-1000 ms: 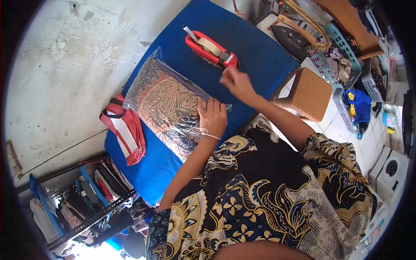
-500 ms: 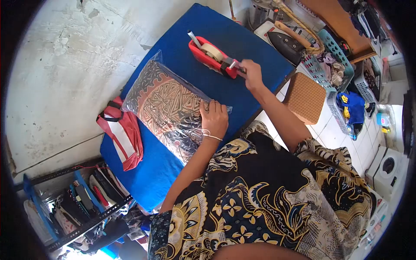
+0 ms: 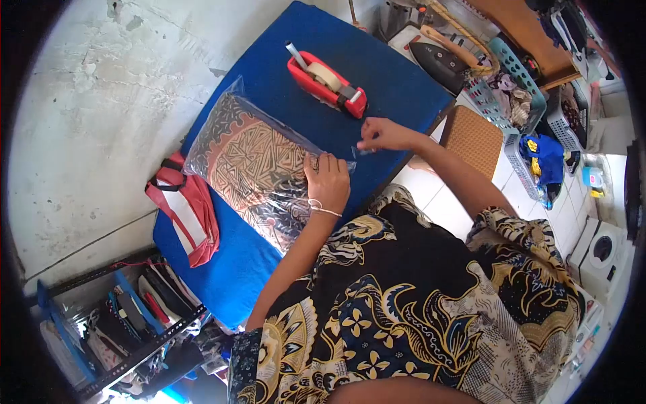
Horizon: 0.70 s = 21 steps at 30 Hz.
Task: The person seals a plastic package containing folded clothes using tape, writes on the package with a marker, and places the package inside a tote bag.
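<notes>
A clear plastic bag (image 3: 252, 161) with folded batik cloth in tan, rust and black lies slantwise on the blue-covered table (image 3: 245, 286). My left hand (image 3: 328, 185) rests palm down on the bag's right end, fingers laid over the plastic. Just to the right, above the table edge, my right hand (image 3: 387, 135) pinches a short strip of clear tape (image 3: 356, 152), which is partly hidden by the fingers. Beyond it stands a red tape dispenser (image 3: 316, 86) with a tape roll (image 3: 325, 75) and a pen (image 3: 295, 54) stuck in its back end.
A red and white folded fabric piece (image 3: 187, 219) lies at the table's left edge, by the wall. An iron (image 3: 436, 66) sits past the far right corner. A brown woven stool (image 3: 471, 141) and laundry baskets (image 3: 528, 168) stand on the right. A clothes rack (image 3: 121, 323) is at lower left.
My right hand has come away from the dispenser's cutting end toward me, with a tape strip in its fingers. My left hand stays on the bag.
</notes>
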### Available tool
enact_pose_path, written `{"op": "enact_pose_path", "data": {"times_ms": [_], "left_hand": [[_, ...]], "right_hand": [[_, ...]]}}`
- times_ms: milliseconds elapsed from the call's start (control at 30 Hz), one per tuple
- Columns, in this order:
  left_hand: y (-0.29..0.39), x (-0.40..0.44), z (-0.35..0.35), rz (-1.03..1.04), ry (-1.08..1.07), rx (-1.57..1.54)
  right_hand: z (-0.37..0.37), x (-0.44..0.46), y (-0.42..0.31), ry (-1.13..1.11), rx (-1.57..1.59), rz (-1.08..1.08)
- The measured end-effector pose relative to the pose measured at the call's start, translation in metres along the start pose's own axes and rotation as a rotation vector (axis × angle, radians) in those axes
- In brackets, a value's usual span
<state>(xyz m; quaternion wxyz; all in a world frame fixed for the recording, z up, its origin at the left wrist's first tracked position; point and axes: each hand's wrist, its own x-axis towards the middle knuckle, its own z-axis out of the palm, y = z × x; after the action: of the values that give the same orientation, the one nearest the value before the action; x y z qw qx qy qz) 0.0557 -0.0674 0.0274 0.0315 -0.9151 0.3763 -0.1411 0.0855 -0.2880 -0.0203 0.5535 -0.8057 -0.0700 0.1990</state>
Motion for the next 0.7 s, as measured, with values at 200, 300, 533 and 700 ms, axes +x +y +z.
{"op": "enact_pose_path", "data": {"times_ms": [200,300,533,700], "left_hand": [[0.001,0.001,-0.004,0.009,0.039,-0.017],[0.001,-0.001,-0.003,-0.001,0.042,-0.022],[0.001,0.001,-0.006,0.001,0.02,-0.003],[0.001,-0.003,-0.007,0.015,0.018,0.003]], "right_hand": [[0.013,0.0,-0.038,-0.068,-0.456,-0.78],[0.023,0.035,-0.021,-0.096,-0.518,-0.734],[0.028,0.101,0.004,-0.424,-0.162,-0.376],[0.047,0.097,0.005,-0.022,-0.04,-0.373]]}}
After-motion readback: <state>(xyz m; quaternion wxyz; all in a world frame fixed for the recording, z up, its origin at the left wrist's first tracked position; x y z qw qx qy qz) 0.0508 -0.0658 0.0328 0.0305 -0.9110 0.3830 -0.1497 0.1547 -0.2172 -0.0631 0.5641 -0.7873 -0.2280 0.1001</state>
